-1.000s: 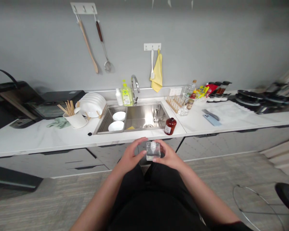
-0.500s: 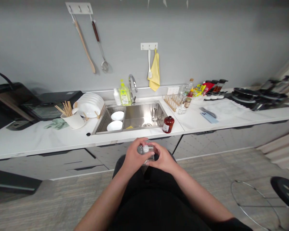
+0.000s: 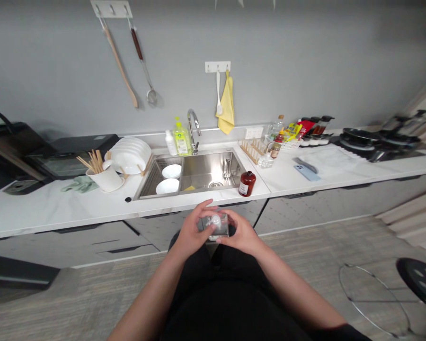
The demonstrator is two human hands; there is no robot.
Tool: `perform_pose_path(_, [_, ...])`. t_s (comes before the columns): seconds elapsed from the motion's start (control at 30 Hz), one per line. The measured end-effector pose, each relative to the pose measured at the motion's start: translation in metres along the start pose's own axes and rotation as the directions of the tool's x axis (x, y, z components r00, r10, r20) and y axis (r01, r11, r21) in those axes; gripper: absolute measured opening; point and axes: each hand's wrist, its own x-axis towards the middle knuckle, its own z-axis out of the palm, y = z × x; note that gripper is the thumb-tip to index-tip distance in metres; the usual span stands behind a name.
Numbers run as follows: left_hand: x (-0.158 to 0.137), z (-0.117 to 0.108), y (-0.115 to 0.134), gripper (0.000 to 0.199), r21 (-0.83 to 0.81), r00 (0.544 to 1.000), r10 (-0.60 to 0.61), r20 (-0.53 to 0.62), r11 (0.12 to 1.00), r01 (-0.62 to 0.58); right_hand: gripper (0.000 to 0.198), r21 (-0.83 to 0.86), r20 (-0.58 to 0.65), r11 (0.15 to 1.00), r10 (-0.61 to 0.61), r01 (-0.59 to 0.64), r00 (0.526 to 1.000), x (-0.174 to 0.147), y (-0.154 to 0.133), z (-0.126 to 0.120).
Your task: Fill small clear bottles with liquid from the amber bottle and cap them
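Low in front of my body, just off the counter's front edge, I hold a clear square glass bottle [image 3: 220, 230] with a round pale top. My right hand [image 3: 242, 233] is closed on its right side, thumb near the bottom and fingers at the far side. Against the left side rests my left hand [image 3: 194, 230], its thumb near the round top and its fingers curved over the far edge. Parts of the bottle are hidden by the fingers. Nearest on the counter is a brown bottle [image 3: 247, 183] with a white label, standing upright by the sink.
The steel sink [image 3: 213, 190] holds two white bowls [image 3: 168, 185] in a drainer basket. Behind it stand a green soap bottle [image 3: 182, 138] and a faucet [image 3: 193, 128]. White plates [image 3: 131, 155] and a chopstick holder [image 3: 106, 179] are left; a phone [image 3: 307, 173] lies right. A stool [image 3: 421, 284] stands lower right.
My left hand's fingers have loosened and lifted slightly, and its thumb has shifted left, so more of the glass bottle shows. The right hand keeps its grip. The view has shifted slightly.
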Motion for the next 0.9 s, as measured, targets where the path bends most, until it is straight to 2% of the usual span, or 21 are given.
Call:
perform_pose_path(0.07, [0.000, 0.001, -0.001, 0.079, 0.023, 0.997, -0.022, -0.072, 0.999, 0.024, 0.086, -0.012, 0.006, 1.000, 0.009, -0.009, 1.000, 0.000, -0.001, 0.000])
perform_pose_path(0.1, [0.000, 0.001, -0.001, 0.083, 0.037, 0.997, -0.027, -0.071, 0.999, 0.030, 0.085, -0.016, 0.014, 1.000, 0.009, -0.009, 1.000, 0.000, -0.001, 0.000])
perform_pose_path(0.17, [-0.001, 0.001, 0.002, 0.085, 0.060, 1.000, -0.014, 0.000, 0.998, 0.014, 0.082, -0.013, 0.034, 1.000, 0.003, -0.003, 0.999, 0.000, -0.001, 0.001])
perform_pose_path(0.27, [-0.003, 0.000, 0.007, 0.072, 0.083, 0.997, 0.026, 0.076, 0.996, -0.032, 0.081, 0.015, 0.038, 1.000, -0.010, 0.010, 0.999, 0.000, 0.001, 0.005])
perform_pose_path(0.37, [-0.004, -0.001, 0.006, 0.061, 0.115, 1.000, 0.019, -0.020, 0.993, -0.016, 0.084, 0.025, 0.014, 1.000, -0.005, 0.004, 1.000, -0.002, 0.005, 0.008])
perform_pose_path(0.47, [-0.005, 0.001, 0.004, 0.068, 0.165, 0.993, -0.006, -0.117, 0.986, 0.026, 0.085, 0.016, -0.002, 1.000, 0.020, -0.020, 1.000, -0.003, 0.008, 0.010])
perform_pose_path(0.53, [-0.006, 0.001, 0.004, 0.077, 0.174, 0.998, 0.001, -0.068, 0.985, 0.011, 0.083, 0.020, -0.010, 1.000, 0.008, -0.008, 1.000, -0.003, 0.008, 0.010])
perform_pose_path(0.57, [-0.007, 0.001, 0.004, 0.075, 0.168, 1.000, 0.008, -0.029, 0.986, -0.003, 0.082, 0.020, -0.009, 1.000, -0.003, 0.003, 1.000, -0.003, 0.007, 0.010])
perform_pose_path(0.63, [-0.009, 0.001, 0.003, 0.058, 0.162, 1.000, 0.020, 0.002, 0.987, -0.020, 0.083, 0.003, -0.008, 1.000, -0.014, 0.014, 1.000, -0.004, 0.004, 0.010])
perform_pose_path(0.7, [-0.012, 0.002, 0.000, 0.038, 0.200, 0.997, 0.024, -0.071, 0.980, -0.010, 0.084, -0.031, -0.008, 1.000, -0.001, 0.001, 1.000, -0.005, 0.000, 0.010])
perform_pose_path(0.73, [-0.013, 0.003, -0.002, 0.035, 0.233, 0.992, 0.029, -0.124, 0.972, 0.001, 0.085, -0.045, -0.009, 0.999, 0.010, -0.011, 1.000, -0.006, -0.002, 0.010])
perform_pose_path(0.83, [-0.014, 0.008, -0.004, 0.052, 0.344, 0.967, 0.064, -0.246, 0.939, 0.025, 0.085, -0.069, -0.013, 0.997, 0.035, -0.035, 0.999, -0.007, -0.009, 0.012])
perform_pose_path(0.9, [-0.014, 0.009, 0.000, 0.061, 0.405, 0.963, 0.086, -0.254, 0.914, 0.025, 0.083, -0.090, -0.018, 0.996, 0.028, -0.029, 0.999, -0.008, -0.013, 0.014])
